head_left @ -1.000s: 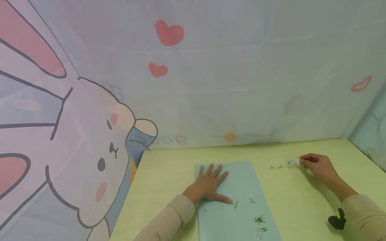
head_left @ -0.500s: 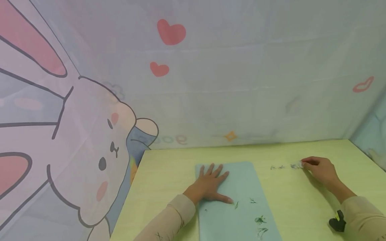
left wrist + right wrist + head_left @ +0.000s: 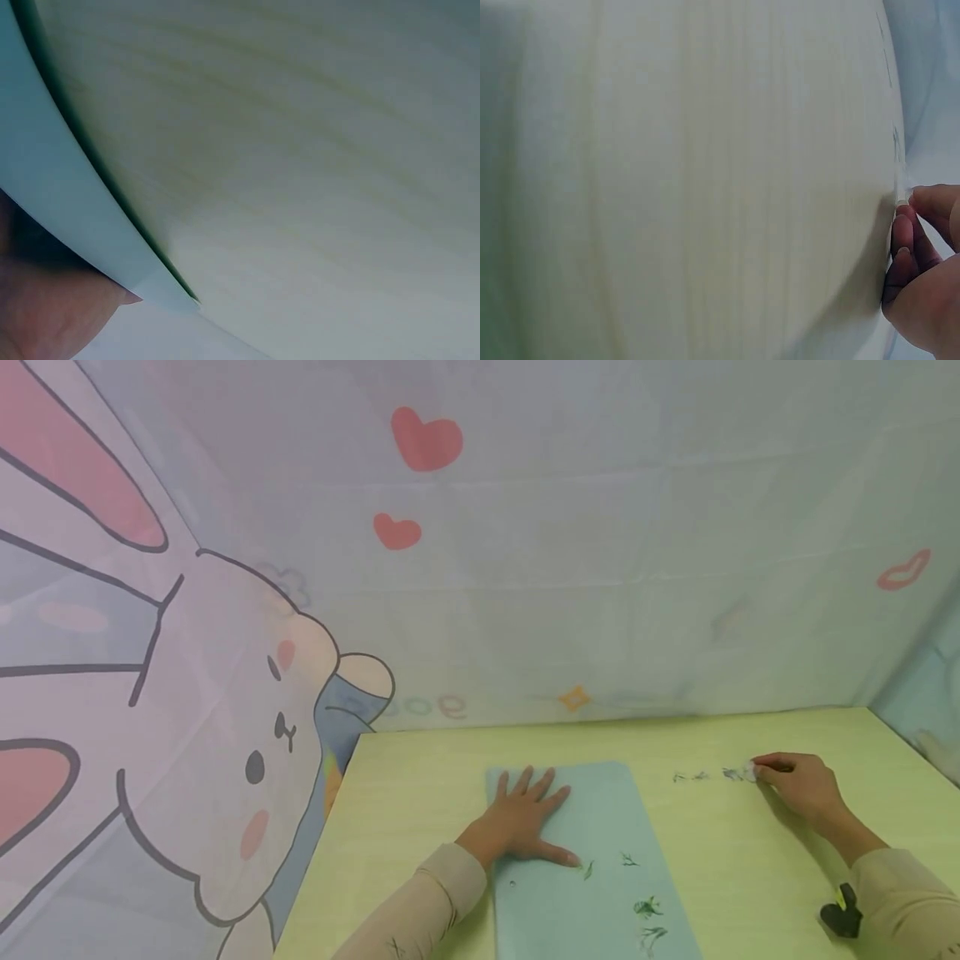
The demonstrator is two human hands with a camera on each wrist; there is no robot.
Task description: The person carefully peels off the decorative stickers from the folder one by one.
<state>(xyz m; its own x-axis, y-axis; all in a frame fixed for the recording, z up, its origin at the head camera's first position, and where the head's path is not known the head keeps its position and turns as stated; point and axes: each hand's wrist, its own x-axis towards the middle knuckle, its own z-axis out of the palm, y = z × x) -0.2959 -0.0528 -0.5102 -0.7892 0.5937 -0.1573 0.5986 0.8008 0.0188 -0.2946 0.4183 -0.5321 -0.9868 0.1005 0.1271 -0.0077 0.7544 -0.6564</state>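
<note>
My left hand [image 3: 520, 822] lies with fingers spread on a pale blue rectangular board or folder [image 3: 577, 910], near its far left part. Small green plant pictures [image 3: 647, 907] dot that blue surface, one by the left thumb tip. At the far right, my right hand [image 3: 802, 785] pinches the whitish right end of a clear strip [image 3: 731, 773] printed with small plant sprigs. In the right wrist view, the thumb and fingers [image 3: 904, 217] meet on the pale end at the right edge. Only a bit of the left hand [image 3: 56, 311] shows in the left wrist view.
A small black object [image 3: 842, 913] with a yellow-green bit sits on the pale yellow table [image 3: 420, 793] beside the right sleeve. A cloth backdrop [image 3: 555, 568] with a rabbit and hearts hangs behind the table's far edge.
My right hand has shifted slightly right and nearer with the pinched strip end, then nearly stopped. The strip looks lower and flatter. My left hand stays on the blue surface.
</note>
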